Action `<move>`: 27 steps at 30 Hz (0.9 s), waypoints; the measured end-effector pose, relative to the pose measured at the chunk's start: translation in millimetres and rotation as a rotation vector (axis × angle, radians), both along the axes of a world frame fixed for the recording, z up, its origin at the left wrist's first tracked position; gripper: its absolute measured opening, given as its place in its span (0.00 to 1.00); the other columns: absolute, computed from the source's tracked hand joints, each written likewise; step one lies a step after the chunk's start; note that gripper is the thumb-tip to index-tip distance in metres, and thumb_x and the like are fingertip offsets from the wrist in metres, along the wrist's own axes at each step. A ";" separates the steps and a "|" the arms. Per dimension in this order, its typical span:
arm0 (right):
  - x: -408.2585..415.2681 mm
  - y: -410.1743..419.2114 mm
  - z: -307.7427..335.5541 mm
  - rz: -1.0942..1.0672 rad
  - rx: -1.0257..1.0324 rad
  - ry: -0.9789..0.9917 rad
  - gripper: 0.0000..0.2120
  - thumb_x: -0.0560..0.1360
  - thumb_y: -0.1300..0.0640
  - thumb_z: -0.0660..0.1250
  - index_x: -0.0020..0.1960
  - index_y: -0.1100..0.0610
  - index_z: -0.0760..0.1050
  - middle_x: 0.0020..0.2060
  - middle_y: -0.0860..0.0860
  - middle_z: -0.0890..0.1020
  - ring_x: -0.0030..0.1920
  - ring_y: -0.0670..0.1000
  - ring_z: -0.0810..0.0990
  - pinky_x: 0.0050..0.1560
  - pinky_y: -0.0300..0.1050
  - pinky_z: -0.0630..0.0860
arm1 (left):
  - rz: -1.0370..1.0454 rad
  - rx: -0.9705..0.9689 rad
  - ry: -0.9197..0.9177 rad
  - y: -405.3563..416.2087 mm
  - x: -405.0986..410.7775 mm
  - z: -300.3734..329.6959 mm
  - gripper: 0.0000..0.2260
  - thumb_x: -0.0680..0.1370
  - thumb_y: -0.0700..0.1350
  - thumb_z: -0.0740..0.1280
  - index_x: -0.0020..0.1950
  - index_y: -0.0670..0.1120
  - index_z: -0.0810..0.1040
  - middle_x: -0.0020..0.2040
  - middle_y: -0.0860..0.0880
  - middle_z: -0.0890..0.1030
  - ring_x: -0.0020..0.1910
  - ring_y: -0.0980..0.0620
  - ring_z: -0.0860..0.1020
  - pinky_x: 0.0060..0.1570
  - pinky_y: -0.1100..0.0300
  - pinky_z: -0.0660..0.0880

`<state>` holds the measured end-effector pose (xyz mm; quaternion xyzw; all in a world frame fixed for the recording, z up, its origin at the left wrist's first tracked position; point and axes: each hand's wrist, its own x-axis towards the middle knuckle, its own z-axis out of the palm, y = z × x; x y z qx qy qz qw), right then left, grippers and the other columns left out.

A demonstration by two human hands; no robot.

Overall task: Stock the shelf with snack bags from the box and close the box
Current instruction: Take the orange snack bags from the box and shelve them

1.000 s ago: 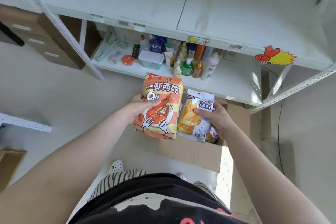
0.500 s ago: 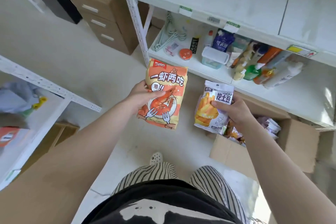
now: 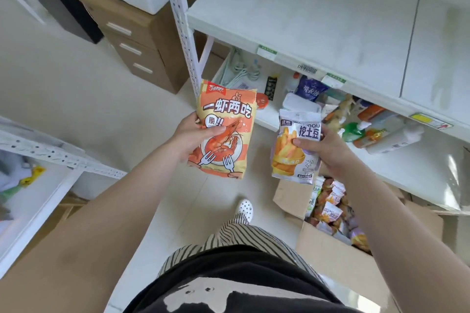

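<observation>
While your left hand (image 3: 189,138) grips the orange prawn-print snack bag (image 3: 225,132), your right hand (image 3: 324,151) pinches the pale purple fries bag (image 3: 295,150) above the open cardboard box (image 3: 330,256) of bags.

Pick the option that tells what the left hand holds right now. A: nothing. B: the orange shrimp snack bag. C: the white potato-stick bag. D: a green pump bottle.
B: the left hand grips the orange shrimp snack bag by its edge, while the right hand holds the white potato-stick bag.
</observation>
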<state>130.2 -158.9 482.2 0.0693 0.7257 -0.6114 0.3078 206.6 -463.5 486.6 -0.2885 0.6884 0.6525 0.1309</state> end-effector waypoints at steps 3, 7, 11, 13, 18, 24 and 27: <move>-41.9 -8.4 15.0 0.022 -0.013 0.020 0.31 0.58 0.58 0.83 0.59 0.57 0.78 0.52 0.58 0.85 0.50 0.63 0.84 0.57 0.77 0.72 | -0.005 -0.008 0.030 -5.3 -40.9 12.2 0.20 0.67 0.51 0.78 0.56 0.53 0.78 0.49 0.54 0.85 0.46 0.52 0.84 0.46 0.53 0.81; -91.3 -18.3 30.8 0.037 -0.015 0.076 0.22 0.64 0.63 0.78 0.56 0.55 0.79 0.49 0.55 0.86 0.48 0.57 0.84 0.57 0.65 0.78 | 0.019 0.019 0.079 -11.4 -87.6 27.5 0.17 0.67 0.50 0.78 0.52 0.54 0.78 0.49 0.54 0.84 0.47 0.52 0.84 0.47 0.53 0.81; -129.8 -24.1 38.5 0.013 -0.044 0.080 0.22 0.64 0.65 0.77 0.57 0.56 0.78 0.47 0.52 0.85 0.45 0.53 0.84 0.43 0.45 0.81 | 0.001 0.029 0.088 -18.4 -130.7 35.7 0.20 0.66 0.50 0.78 0.55 0.52 0.78 0.49 0.53 0.85 0.47 0.51 0.84 0.48 0.51 0.81; -148.3 -27.0 40.8 -0.019 -0.051 0.087 0.23 0.64 0.64 0.77 0.58 0.57 0.78 0.48 0.53 0.85 0.46 0.54 0.84 0.44 0.46 0.81 | -0.031 0.028 0.099 -22.8 -157.3 41.1 0.19 0.66 0.50 0.78 0.54 0.53 0.78 0.48 0.53 0.85 0.45 0.51 0.84 0.46 0.52 0.81; -191.7 -35.8 48.0 -0.099 -0.034 0.125 0.29 0.59 0.59 0.79 0.60 0.59 0.78 0.51 0.57 0.84 0.48 0.57 0.84 0.52 0.53 0.80 | -0.120 0.041 0.121 -32.5 -228.2 54.7 0.16 0.67 0.49 0.78 0.51 0.53 0.77 0.46 0.54 0.85 0.43 0.52 0.84 0.41 0.56 0.80; -237.2 -49.8 56.3 -0.240 -0.018 0.137 0.27 0.64 0.64 0.77 0.61 0.60 0.76 0.50 0.56 0.84 0.48 0.57 0.84 0.48 0.51 0.81 | -0.242 0.063 0.186 -42.9 -314.4 68.6 0.17 0.67 0.48 0.78 0.53 0.53 0.78 0.46 0.54 0.85 0.45 0.53 0.84 0.43 0.57 0.80; -254.2 -47.9 56.2 -0.311 0.026 0.147 0.25 0.66 0.66 0.77 0.61 0.60 0.77 0.54 0.60 0.84 0.52 0.62 0.83 0.54 0.59 0.80 | -0.282 0.070 0.197 -40.5 -349.0 70.7 0.20 0.66 0.48 0.78 0.55 0.52 0.78 0.49 0.53 0.85 0.46 0.52 0.84 0.44 0.55 0.80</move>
